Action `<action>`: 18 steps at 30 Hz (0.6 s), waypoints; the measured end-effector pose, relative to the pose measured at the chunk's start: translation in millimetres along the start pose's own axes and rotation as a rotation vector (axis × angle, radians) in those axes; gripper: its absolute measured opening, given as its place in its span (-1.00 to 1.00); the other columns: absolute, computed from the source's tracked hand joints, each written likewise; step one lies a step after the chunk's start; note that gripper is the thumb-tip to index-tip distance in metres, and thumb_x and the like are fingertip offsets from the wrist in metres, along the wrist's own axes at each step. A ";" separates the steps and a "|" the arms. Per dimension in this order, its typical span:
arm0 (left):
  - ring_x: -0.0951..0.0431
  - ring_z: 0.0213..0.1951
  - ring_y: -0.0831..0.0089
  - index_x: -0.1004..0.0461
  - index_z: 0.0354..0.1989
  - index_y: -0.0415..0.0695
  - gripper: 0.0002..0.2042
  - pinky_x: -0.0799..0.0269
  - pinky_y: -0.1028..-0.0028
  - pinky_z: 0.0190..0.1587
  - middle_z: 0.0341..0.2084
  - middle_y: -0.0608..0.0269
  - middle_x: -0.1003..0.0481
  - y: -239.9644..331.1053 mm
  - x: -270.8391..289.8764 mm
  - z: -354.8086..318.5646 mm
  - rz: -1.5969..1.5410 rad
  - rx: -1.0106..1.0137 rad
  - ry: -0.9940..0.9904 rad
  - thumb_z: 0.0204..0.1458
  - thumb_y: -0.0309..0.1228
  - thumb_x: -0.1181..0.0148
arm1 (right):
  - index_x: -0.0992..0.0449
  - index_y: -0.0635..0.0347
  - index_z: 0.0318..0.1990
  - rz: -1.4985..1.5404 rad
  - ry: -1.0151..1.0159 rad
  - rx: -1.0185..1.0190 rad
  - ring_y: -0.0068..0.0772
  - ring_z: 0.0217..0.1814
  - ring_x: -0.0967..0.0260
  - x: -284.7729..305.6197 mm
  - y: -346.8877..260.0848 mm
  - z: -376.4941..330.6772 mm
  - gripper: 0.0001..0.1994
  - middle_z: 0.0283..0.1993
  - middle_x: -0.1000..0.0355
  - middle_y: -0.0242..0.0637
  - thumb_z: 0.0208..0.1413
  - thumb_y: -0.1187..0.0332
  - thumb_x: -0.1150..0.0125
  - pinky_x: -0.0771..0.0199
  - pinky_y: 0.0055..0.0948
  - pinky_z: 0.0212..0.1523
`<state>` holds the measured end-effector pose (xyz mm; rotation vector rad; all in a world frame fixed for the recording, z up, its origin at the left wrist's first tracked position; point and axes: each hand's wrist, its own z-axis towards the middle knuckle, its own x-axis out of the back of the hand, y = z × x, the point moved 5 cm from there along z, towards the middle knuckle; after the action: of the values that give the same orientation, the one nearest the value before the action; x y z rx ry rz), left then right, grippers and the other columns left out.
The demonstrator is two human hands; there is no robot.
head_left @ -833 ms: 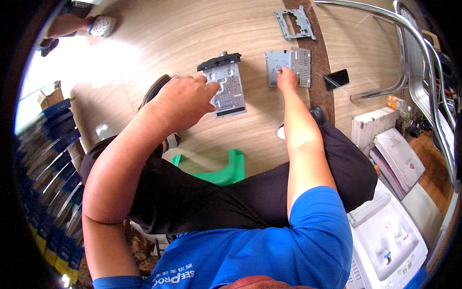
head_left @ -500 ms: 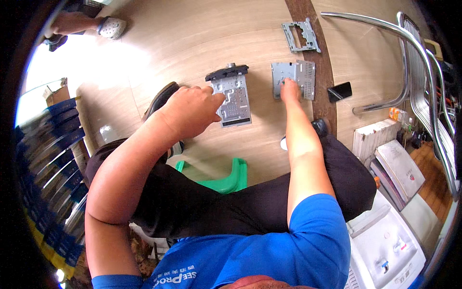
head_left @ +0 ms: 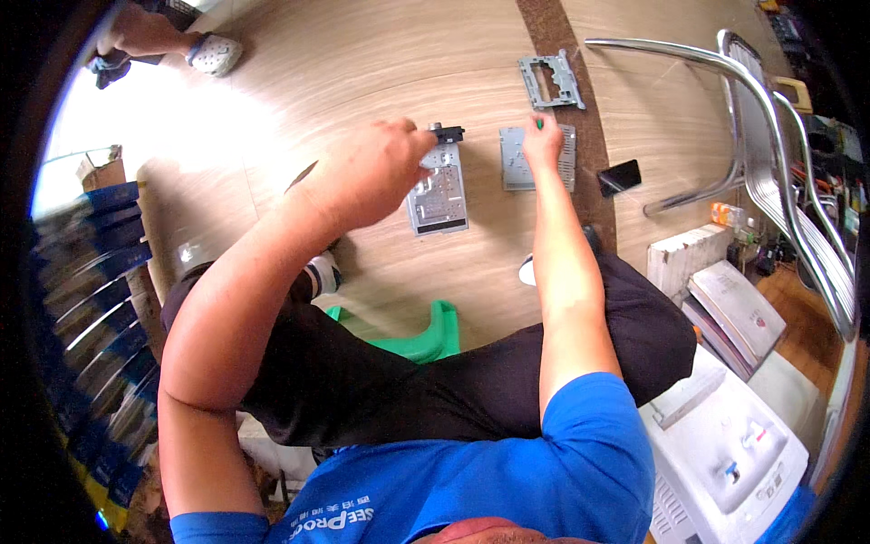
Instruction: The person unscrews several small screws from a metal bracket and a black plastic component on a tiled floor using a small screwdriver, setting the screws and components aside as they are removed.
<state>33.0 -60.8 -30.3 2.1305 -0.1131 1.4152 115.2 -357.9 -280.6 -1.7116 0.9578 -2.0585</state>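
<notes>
A flat grey metal box [head_left: 439, 189], a long chassis with a dark front end, lies on the wooden floor [head_left: 362, 63] in front of the seated person. The left hand [head_left: 379, 170] is over its upper left corner, fingers curled together at the dark end; whether they are clamped on the box or only touching it cannot be told, as the hand hides the contact.

Just beside the box, to its right, lies a second grey metal plate [head_left: 521, 163] with a ribbed edge. The right hand [head_left: 544, 136] rests on the top of this plate, fingers bunched together around something small and green at their tips, too small to make out.

Further up the floor, on a dark brown strip [head_left: 589, 145] that runs through the wood, lies a grey metal bracket [head_left: 549, 82], apart from both hands. A small black flat device [head_left: 620, 177] lies to the right of the plate, at the edge of the strip.

Below the box, between the person's dark-trousered legs, a green plastic stool [head_left: 426, 340] shows. To the right stand a chrome chair frame [head_left: 770, 136] and white office machines [head_left: 725, 444]. At the upper left another person's foot in a pale shoe [head_left: 213, 53] is on the floor. Blue stacked boxes [head_left: 82, 272] fill the left edge.
</notes>
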 end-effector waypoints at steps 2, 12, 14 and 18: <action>-0.54 -0.07 0.02 -0.46 0.04 -0.16 -0.68 -0.48 0.18 -0.01 -0.08 0.02 -0.52 -0.3 17.8 -3.0 -0.146 0.059 0.139 0.15 -0.32 -0.16 | -0.59 0.23 -0.22 0.214 0.057 0.189 -0.17 -0.30 -0.55 34.3 -89.1 7.2 -0.78 -0.34 -0.56 -0.07 0.06 0.28 -0.28 -0.48 -0.28 -0.23; -0.60 -0.23 0.36 -0.47 -0.02 -0.27 -0.61 -0.55 0.41 -0.20 -0.22 0.10 -0.56 14.3 58.3 -21.1 -1.475 -0.067 0.218 0.33 -0.16 0.07 | -0.50 0.21 -0.17 0.214 -0.245 0.962 -0.01 -0.23 -0.47 186.7 -344.8 -89.8 -0.85 -0.29 -0.47 -0.10 0.14 0.39 -0.17 -0.49 -0.20 -0.23; -0.61 -0.24 0.37 -0.48 -0.02 -0.27 -0.63 -0.57 0.40 -0.22 -0.25 0.12 -0.57 26.1 52.3 -24.7 -1.480 -0.067 0.169 0.32 -0.17 0.04 | -0.49 0.21 -0.17 0.189 -0.274 0.922 -0.01 -0.22 -0.46 202.7 -337.8 -103.4 -0.86 -0.25 -0.45 -0.09 0.13 0.43 -0.17 -0.47 -0.19 -0.23; -0.59 -0.28 0.43 -0.50 -0.05 -0.24 -0.64 -0.56 0.41 -0.21 -0.31 0.17 -0.56 45.8 33.5 -25.1 -1.476 -0.061 0.009 0.29 -0.15 -0.04 | -0.48 0.23 -0.22 0.151 -0.295 0.766 0.00 -0.22 -0.45 222.9 -329.8 -123.8 -0.90 -0.26 -0.44 -0.08 0.11 0.49 -0.18 -0.45 -0.19 -0.23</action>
<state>9.9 -78.4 24.6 1.4146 1.1436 0.4670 3.0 -214.6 94.5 -1.3976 0.1494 -1.6812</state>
